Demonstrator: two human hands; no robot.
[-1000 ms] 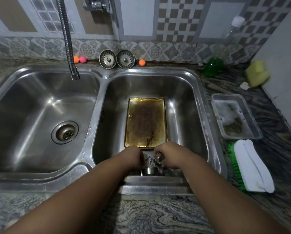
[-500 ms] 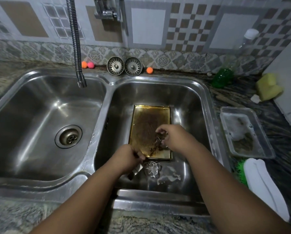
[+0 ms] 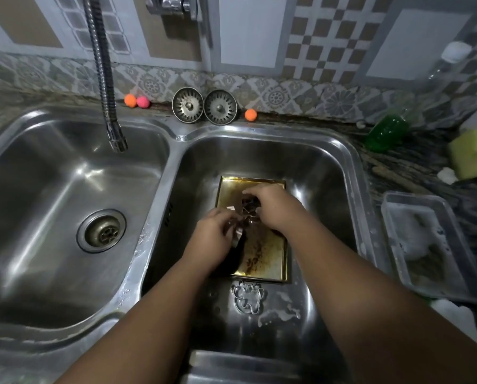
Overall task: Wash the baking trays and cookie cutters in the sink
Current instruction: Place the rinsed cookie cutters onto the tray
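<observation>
Cookie cutter, loose: silver metal outline cutter of an animal-like shape [image 3: 247, 297], flat on the floor of the right basin just in front of the tray's near edge; untouched, probably waiting its turn.
Foam: white soapy patch [image 3: 281, 314] just beside that cutter; judged to be suds from washing.
Left hand: [image 3: 213, 239] fingers curled round a small shiny metal cutter [image 3: 236, 231], held above the tray's left half, likely steadied for rubbing.
Right hand: [image 3: 273, 207] fingertips pinching a darker metal cutter [image 3: 249, 205], close against the shiny one; linked or merely touching, impossible to tell.
Baking tray: gold-coloured rectangular metal tray with brown burnt stains [image 3: 262, 259], flat in the middle of the right basin under both hands; judged unwashed, handy for catching drips.
Sink: double stainless-steel sink [image 3: 351, 173]; all task items in the right basin.
Tub: clear rectangular plastic tub [image 3: 392, 217] with suds, on the counter right of the sink, within easy reach for soap.
Tap: ribbed flexible metal hose [image 3: 104, 79], nozzle over the left basin, no water seen; needing a swing across before any rinse.
Strainers: two round metal sink strainers [image 3: 187, 105], leaning on the tiled wall.
Bottle: clear plastic bottle of green liquid [image 3: 387, 131], far right, near a yellow sponge [image 3: 471, 153].
Writing: none legible, bottle included.
</observation>
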